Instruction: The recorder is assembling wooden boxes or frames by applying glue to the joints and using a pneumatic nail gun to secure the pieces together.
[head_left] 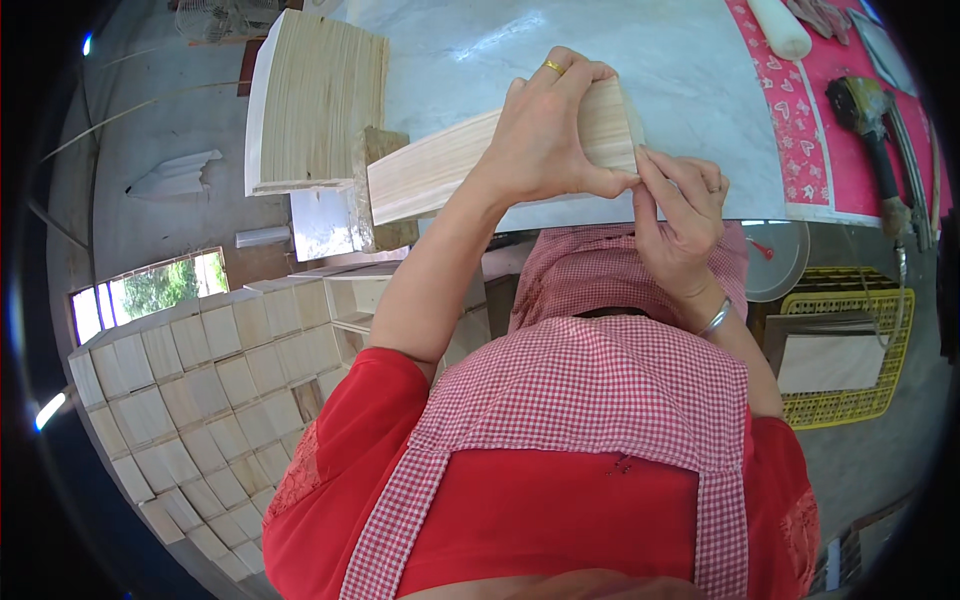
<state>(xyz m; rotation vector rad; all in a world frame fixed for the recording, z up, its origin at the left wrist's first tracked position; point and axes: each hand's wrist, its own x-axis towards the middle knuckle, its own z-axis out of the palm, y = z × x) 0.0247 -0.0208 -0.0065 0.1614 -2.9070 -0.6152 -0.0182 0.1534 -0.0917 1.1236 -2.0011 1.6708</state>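
A long pale wooden box (430, 170) lies at a slant on the white marbled tabletop, near its front edge. My left hand (545, 135) is closed across the box near its right end, with the thumb at the near edge and the fingers at the far edge. At the near right corner of the box, my right hand (685, 215) has its fingertips pressed against the wood. Whether something small sits between those fingertips is hidden. The left end of the box is beside a rough wooden block (372, 190).
A tall stack of thin wooden boards (320, 105) stands at the table's left. Many pale wooden boxes (200, 400) are piled lower left. On a pink cloth (800, 150) at right lies a black air tool (870, 120). A yellow basket (850, 410) holding thin panels stands lower right.
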